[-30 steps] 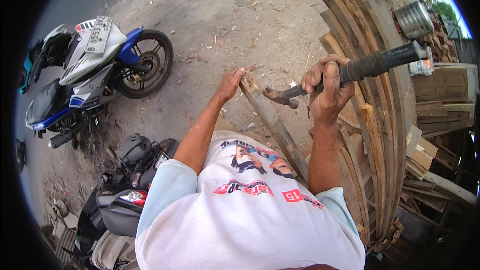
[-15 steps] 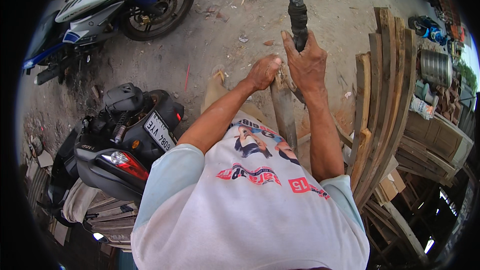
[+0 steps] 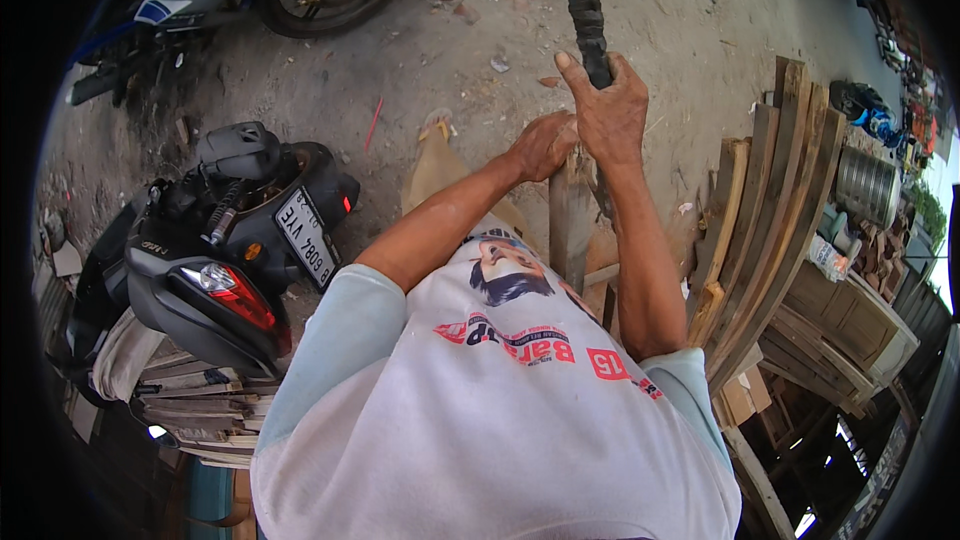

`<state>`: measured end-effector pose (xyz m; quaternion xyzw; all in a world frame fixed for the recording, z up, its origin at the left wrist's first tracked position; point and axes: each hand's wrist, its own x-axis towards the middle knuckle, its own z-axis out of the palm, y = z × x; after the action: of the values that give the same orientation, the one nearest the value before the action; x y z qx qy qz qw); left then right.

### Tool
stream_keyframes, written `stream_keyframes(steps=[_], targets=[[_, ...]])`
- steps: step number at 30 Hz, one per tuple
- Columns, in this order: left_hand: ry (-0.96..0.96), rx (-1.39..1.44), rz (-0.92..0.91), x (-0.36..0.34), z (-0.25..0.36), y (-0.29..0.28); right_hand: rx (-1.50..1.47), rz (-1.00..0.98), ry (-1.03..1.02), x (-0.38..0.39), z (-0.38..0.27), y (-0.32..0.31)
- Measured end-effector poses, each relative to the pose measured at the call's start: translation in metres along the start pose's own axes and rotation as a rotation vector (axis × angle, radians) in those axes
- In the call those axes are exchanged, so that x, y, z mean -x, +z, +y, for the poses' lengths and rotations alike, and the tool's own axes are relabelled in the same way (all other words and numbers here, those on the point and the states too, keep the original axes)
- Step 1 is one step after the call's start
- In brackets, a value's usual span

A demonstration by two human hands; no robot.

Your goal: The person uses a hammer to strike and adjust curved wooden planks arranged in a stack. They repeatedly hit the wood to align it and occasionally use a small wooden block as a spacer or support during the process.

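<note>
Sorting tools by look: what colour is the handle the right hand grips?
Black, a dark handle in the right hand; head view.

Soft, even daylight fills the scene, with only faint shadows on the dirt ground (image 3: 450, 70). The sky at the right edge is blown out white. Fisheye distortion bends straight edges outward, and black vignette rings the frame. Focus is sharp.

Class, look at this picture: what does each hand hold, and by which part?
The right hand grips a dark long-handled tool at its lower handle. The left hand clasps the upright grey wooden plank at its top end.
</note>
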<state>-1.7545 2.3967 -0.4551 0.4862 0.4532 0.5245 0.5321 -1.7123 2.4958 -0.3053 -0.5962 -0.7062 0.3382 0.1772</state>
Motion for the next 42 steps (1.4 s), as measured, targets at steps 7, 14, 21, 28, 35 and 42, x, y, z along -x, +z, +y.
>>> stream_keyframes(steps=[7,14,21,28,35,42], targets=[[-0.2,-0.042,-0.066,-0.006,0.005,0.006,-0.249,0.211,-0.066,0.037,0.035,-0.056],[-0.298,0.174,-0.01,0.003,-0.003,0.01,0.035,0.017,-0.052,0.042,0.011,-0.037],[-0.284,0.17,0.03,0.015,-0.028,0.016,0.16,-0.113,0.023,0.031,-0.029,-0.016],[-0.37,0.151,0.058,0.022,-0.011,0.01,0.093,-0.064,0.108,0.041,-0.001,-0.008],[-0.336,0.231,0.052,0.015,-0.026,0.005,-0.092,0.068,-0.143,0.052,0.01,-0.017],[-0.384,0.235,0.015,0.014,-0.01,0.016,-0.311,0.109,0.088,0.088,0.043,-0.054]])
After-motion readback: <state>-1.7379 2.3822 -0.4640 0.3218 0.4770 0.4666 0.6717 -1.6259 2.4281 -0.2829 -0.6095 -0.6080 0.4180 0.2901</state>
